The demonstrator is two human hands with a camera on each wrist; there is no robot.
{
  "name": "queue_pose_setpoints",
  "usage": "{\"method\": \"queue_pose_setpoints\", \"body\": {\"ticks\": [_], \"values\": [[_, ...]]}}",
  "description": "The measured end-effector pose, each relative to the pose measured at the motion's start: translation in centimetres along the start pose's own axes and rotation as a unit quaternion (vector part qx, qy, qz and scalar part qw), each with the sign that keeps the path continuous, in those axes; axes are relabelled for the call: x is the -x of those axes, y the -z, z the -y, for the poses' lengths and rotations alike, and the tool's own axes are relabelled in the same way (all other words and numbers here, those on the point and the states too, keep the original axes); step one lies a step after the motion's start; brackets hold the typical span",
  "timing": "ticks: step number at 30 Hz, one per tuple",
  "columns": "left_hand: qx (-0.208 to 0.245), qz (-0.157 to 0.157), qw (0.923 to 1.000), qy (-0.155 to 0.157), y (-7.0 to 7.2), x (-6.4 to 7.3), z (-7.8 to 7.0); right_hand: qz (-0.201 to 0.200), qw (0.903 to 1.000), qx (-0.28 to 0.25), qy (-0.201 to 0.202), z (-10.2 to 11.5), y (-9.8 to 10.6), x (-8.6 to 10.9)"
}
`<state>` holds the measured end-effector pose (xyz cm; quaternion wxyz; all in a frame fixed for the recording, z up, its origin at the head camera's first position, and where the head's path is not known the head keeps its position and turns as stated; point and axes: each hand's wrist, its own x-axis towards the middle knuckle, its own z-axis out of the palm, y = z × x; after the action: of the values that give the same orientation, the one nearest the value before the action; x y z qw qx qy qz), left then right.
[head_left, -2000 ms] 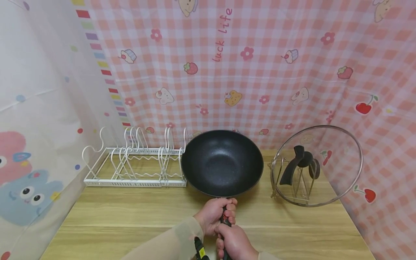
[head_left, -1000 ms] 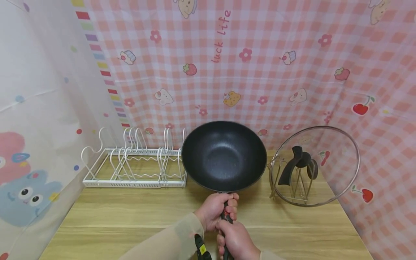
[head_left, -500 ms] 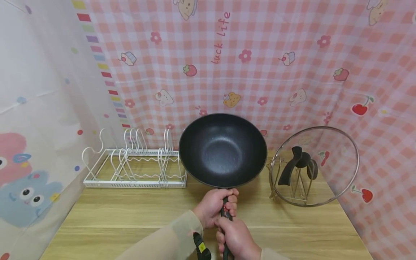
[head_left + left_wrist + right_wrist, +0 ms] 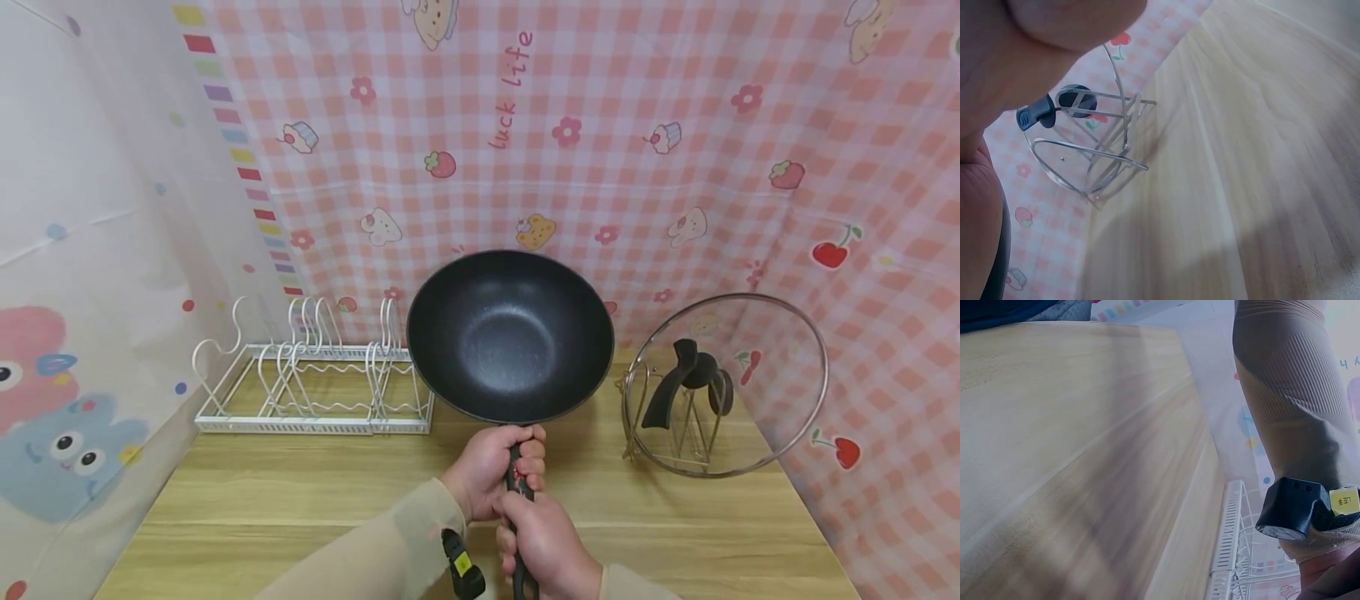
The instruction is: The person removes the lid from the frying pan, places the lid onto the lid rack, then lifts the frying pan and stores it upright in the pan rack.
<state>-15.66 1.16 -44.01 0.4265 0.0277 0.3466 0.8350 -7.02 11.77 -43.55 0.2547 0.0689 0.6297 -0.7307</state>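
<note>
A black wok point(image 4: 510, 337) is held up over the wooden table in the head view, its inside turned toward me. My left hand point(image 4: 495, 468) grips the handle point(image 4: 519, 479) close to the pan. Just below it, my right hand point(image 4: 546, 542) grips the lower part of the same handle. In the left wrist view, part of my left hand point(image 4: 1041, 56) fills the upper left corner, with a dark edge of the wok point(image 4: 999, 269) beneath it. The right wrist view mostly takes in the left forearm and its wrist camera point(image 4: 1294, 506).
Left of the wok, a white wire rack point(image 4: 315, 387) with upright dividers stands on the wooden table point(image 4: 315, 492). To the right, a glass lid point(image 4: 813, 392) with a black knob leans in a wire stand point(image 4: 693, 437). A checked pink curtain point(image 4: 480, 125) hangs behind.
The wok has risen and tilted further toward me, uncovering the rack's right end. Both hands have shifted slightly up with the handle, keeping their grip. The rack and lid have stayed put.
</note>
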Motion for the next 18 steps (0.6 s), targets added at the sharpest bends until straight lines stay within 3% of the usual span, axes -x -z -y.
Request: {"method": "queue_pose_setpoints", "body": {"ticks": [9, 18], "values": [[0.032, 0.016, 0.9993, 0.008, -0.1, 0.5, -0.6, -0.002, 1.0, -0.002, 0.009, 0.5, -0.5, 0.2], [0.009, 0.027, 0.9996, -0.007, -0.3, 0.8, -1.1, 0.003, 0.9999, -0.005, 0.008, 1.1, -0.7, 0.3]]}}
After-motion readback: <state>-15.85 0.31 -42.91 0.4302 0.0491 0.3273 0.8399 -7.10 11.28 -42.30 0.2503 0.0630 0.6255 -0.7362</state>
